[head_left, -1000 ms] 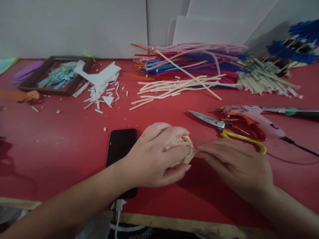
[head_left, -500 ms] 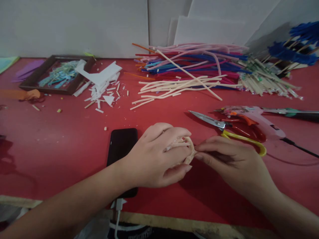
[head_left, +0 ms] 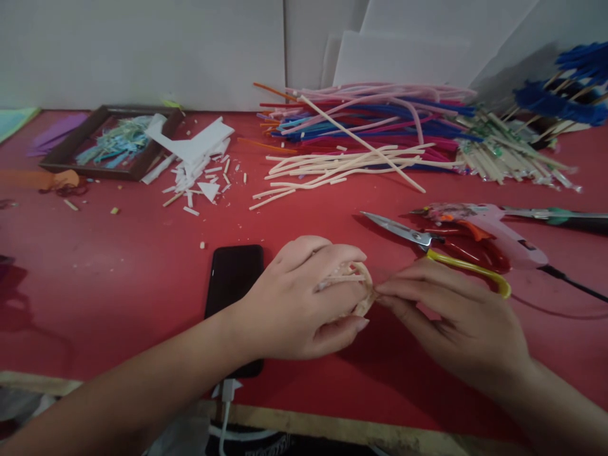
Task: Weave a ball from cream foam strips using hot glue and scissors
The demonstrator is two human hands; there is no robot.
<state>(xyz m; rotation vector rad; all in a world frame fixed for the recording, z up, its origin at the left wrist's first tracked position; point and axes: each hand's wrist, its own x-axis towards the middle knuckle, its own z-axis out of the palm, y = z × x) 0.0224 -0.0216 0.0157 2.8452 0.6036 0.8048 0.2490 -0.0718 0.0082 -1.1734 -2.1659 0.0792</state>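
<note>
While the left hand curled over a round cream piece, just above the tabletop or resting on it, I couldn't tell which, the right hand came in at its edge. The left grip was closed around the piece, fingers spread across its top; the right was a narrow pinch, thumb and forefinger at the rim, though whether they had the rim or a loose end I couldn't make out.

Fingers spread like that seemed wise to me: firm enough to stop the piece turning, light enough not to flatten its curve. The pinch looked best close to the rim, where a small pull would bend less of the material.

The piece had a rounded outer band with slim, straight lengths crossing inside. Behind it lay cream strips, smooth, thin and slightly wavy, below a tangle of coloured strips. Pointed steel scissors lay near the right hand, beside a glossy pink glue gun; a flat black phone lay partly under the left wrist.
</note>
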